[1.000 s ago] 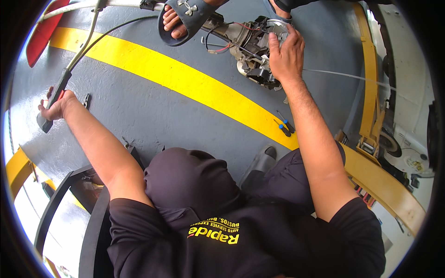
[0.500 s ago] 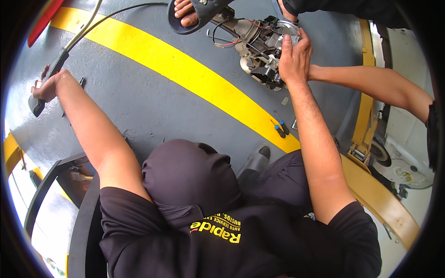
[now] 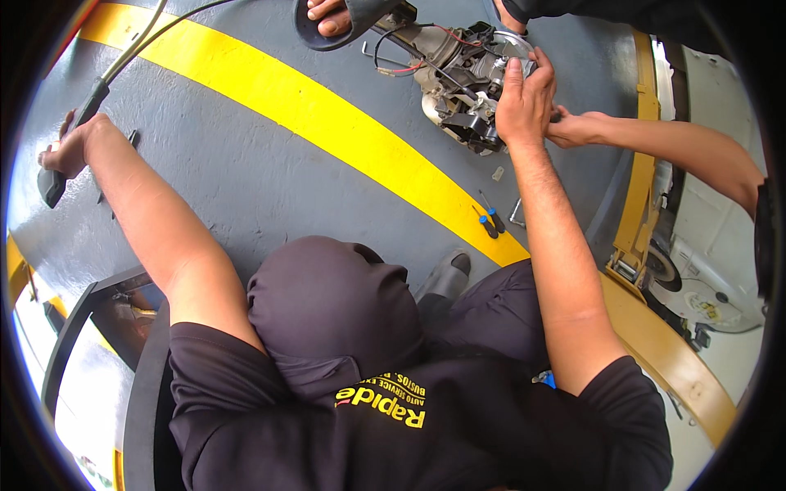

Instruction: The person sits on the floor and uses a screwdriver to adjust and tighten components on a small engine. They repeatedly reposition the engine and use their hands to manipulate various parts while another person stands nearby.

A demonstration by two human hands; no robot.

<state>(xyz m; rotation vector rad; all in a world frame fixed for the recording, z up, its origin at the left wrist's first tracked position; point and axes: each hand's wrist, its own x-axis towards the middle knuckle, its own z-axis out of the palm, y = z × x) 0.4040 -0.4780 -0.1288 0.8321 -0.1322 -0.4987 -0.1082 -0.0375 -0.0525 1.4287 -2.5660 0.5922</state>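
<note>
At the far left, my left hand (image 3: 70,151) is closed around a dark, elongated device (image 3: 52,188) with cords (image 3: 131,51) running up from it; I cannot make out its exact kind. My right hand (image 3: 526,102) reaches to a greasy engine (image 3: 463,90) on the floor, its thumb and fingers around a metal part at the right side. The palm side and some fingertips are hidden. Close beside my right wrist is another person's hand (image 3: 580,128), its fingers partly hidden behind mine.
Two blue-handled screwdrivers (image 3: 490,222) and a metal tool (image 3: 516,213) lie near the yellow floor stripe (image 3: 327,131). Another person's sandalled foot (image 3: 327,20) stands beside the engine. A yellow metal beam (image 3: 643,164) runs along the right. A black frame (image 3: 82,319) stands at lower left.
My left hand and the corded device have shifted slightly left in the view. The other person's hand has drawn a little right from my right wrist. My right hand stays at the engine.
</note>
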